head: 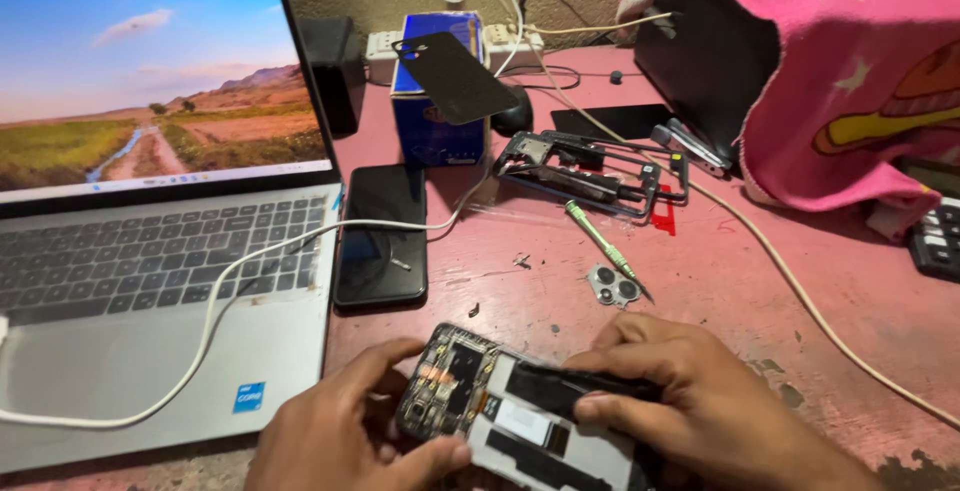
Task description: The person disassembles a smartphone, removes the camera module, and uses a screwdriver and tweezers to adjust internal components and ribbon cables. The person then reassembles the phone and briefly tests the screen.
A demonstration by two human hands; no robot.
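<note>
While left hand (350, 431) grips opened phone (520, 416), right hand (690, 401) pinches black tool (590, 381) atop it.

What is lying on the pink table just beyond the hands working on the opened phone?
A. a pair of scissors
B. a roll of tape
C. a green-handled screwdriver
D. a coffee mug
C: a green-handled screwdriver lies on the pink table, just beyond the right hand and left hand that hold the opened phone.

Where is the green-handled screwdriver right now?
In the head view, the green-handled screwdriver lies on the pink table, right of centre, between the phone frame and the camera cover piece.
</note>
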